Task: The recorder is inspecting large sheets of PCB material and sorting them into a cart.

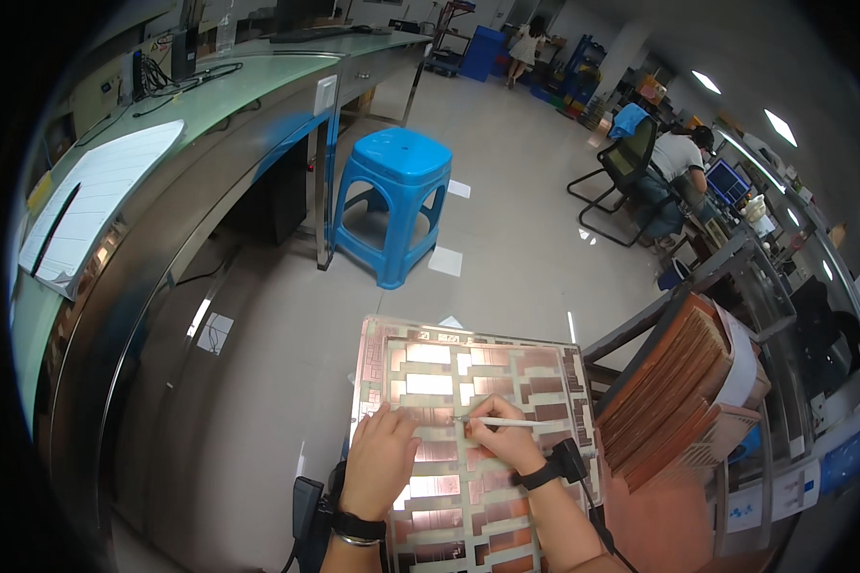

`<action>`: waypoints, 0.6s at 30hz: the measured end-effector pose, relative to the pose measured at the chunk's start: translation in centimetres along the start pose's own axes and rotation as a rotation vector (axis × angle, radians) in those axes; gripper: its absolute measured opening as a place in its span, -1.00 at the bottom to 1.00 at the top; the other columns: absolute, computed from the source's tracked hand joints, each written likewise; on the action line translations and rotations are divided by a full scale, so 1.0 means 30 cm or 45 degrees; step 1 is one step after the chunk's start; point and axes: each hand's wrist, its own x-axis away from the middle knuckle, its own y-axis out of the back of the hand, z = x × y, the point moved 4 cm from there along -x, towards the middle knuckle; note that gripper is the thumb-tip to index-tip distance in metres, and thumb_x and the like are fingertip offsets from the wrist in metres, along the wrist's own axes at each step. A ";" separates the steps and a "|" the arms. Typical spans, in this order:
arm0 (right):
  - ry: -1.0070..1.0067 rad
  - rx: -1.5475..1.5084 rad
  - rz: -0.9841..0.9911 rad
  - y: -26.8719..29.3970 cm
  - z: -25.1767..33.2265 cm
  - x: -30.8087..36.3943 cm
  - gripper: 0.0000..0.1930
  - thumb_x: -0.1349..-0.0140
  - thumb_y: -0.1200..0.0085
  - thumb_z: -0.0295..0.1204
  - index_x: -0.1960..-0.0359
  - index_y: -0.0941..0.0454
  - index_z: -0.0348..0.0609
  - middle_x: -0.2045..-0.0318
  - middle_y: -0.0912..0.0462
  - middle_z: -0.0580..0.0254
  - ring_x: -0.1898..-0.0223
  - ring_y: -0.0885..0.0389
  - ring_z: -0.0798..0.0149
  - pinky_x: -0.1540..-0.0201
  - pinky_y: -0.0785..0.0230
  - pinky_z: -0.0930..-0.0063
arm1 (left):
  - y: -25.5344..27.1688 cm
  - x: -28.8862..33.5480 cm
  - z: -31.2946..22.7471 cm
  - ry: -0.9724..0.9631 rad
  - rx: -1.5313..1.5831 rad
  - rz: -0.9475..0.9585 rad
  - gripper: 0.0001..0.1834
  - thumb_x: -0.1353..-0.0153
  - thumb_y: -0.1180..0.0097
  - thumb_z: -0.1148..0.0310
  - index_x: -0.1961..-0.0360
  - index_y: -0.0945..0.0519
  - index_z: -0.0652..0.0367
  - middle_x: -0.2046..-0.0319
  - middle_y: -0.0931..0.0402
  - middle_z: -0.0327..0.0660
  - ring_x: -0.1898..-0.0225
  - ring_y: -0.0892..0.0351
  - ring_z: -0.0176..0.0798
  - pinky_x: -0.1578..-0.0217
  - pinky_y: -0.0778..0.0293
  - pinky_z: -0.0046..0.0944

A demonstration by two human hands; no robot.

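A large circuit board panel lies under both my hands, with shiny copper blocks set in pale greenish bands. On its left part rests my left hand, palm down with fingers stretched out, holding nothing. My right hand pinches a slim, white, pen-shaped tool near the panel's middle. The tool's tip points left and is at or just above the surface; whether it is a pen or a knife I cannot tell. Each wrist wears a black strap with a small black box and a cable.
A thick stack of copper-coloured panels leans in a metal rack close on the right. Ahead stands a blue plastic stool. Along the left runs a green-topped bench with a clipboard of paper. Another person sits at a far-right workstation.
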 end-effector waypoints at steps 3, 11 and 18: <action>0.089 -0.005 0.010 0.017 -0.006 0.000 -0.91 -0.14 -0.08 -0.52 0.39 -0.42 -0.24 0.48 -0.57 0.26 0.50 -0.49 0.55 0.47 -0.36 0.67 | 0.008 -0.002 -0.013 -0.087 -0.012 -0.107 -0.75 -0.05 -0.14 0.47 0.18 -0.56 0.21 0.12 -0.48 -0.04 -0.05 -0.39 0.08 -0.06 -0.28 -0.03; -0.165 -0.307 -0.285 0.090 0.042 0.274 -0.89 -0.26 -0.02 -0.49 0.23 -0.44 -0.24 0.44 -0.58 0.29 0.52 -0.46 0.55 0.47 -0.36 0.69 | -0.006 0.009 0.005 -0.118 0.004 -0.085 -0.78 -0.05 -0.13 0.45 0.22 -0.57 0.23 0.09 -0.48 -0.04 -0.08 -0.37 0.08 -0.10 -0.26 -0.02; -0.110 -0.483 -0.551 0.221 -0.006 0.604 -0.84 -0.33 0.08 -0.40 0.18 -0.43 -0.23 0.45 -0.52 0.30 0.47 -0.47 0.50 0.47 -0.40 0.63 | 0.017 0.052 -0.036 -0.069 0.230 -0.179 -0.73 -0.18 0.01 0.50 0.09 -0.52 0.27 0.02 -0.44 0.07 -0.02 -0.40 0.14 -0.06 -0.32 -0.06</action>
